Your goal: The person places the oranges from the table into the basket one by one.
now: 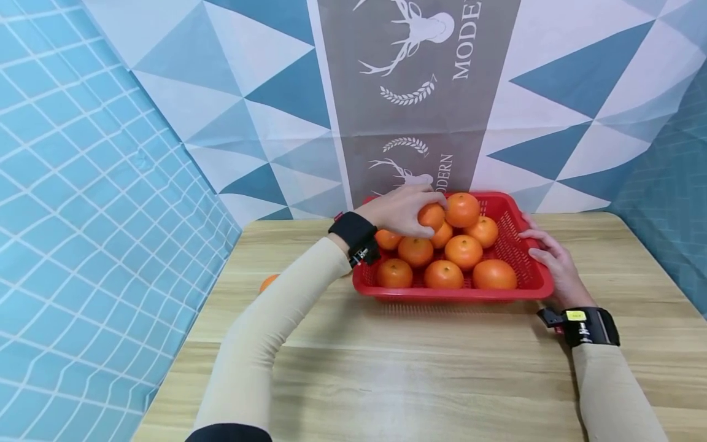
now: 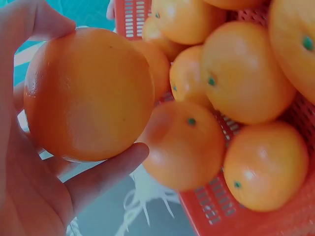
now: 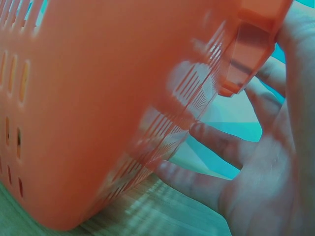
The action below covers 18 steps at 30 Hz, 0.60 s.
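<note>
My left hand [image 1: 403, 209] grips an orange [image 2: 91, 93] between thumb and fingers, above the left part of the red plastic basket [image 1: 453, 294]. In the head view the held orange [image 1: 431, 217] partly covers the fruit behind it. Several oranges [image 1: 464, 252] lie in the basket, some stacked on others; small green stem ends show on them in the left wrist view. At the basket's right end my right hand [image 1: 558, 270] holds the rim. The right wrist view shows fingers [image 3: 197, 184] of that hand against the slotted outer wall [image 3: 108, 113].
Another orange [image 1: 269, 282] lies on the wooden table [image 1: 386, 380], at the left, mostly hidden by my left forearm. Behind the basket rises a patterned cloth [image 1: 276, 110] with deer prints. Blue gridded cloth [image 1: 83, 215] hangs along the left side.
</note>
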{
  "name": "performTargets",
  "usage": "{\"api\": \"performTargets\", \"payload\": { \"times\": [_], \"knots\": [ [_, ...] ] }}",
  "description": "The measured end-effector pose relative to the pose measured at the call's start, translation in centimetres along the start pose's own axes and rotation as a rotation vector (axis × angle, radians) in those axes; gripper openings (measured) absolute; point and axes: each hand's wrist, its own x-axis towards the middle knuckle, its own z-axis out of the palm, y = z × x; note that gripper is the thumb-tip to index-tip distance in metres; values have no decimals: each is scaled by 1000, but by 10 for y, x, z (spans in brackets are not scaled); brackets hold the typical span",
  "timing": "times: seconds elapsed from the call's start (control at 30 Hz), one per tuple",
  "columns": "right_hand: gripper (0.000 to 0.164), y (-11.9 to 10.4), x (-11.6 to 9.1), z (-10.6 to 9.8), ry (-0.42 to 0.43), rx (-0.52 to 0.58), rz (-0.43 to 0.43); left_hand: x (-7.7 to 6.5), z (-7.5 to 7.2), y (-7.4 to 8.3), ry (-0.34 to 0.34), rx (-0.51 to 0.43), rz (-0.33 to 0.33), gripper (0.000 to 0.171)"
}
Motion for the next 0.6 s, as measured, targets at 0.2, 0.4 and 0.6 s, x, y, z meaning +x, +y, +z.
{"api": "performTargets", "payload": {
  "times": [0.2,0.4,0.6],
  "knots": [
    [44,0,0,-1,-18,13,-8,16,3,12,-11,13,23,59],
    [44,0,0,-2,-19,17,-7,24,13,18,-80,-38,15,61],
    [44,0,0,-1,-13,4,0,25,25,19,-147,-94,-10,66]
  ]
}}
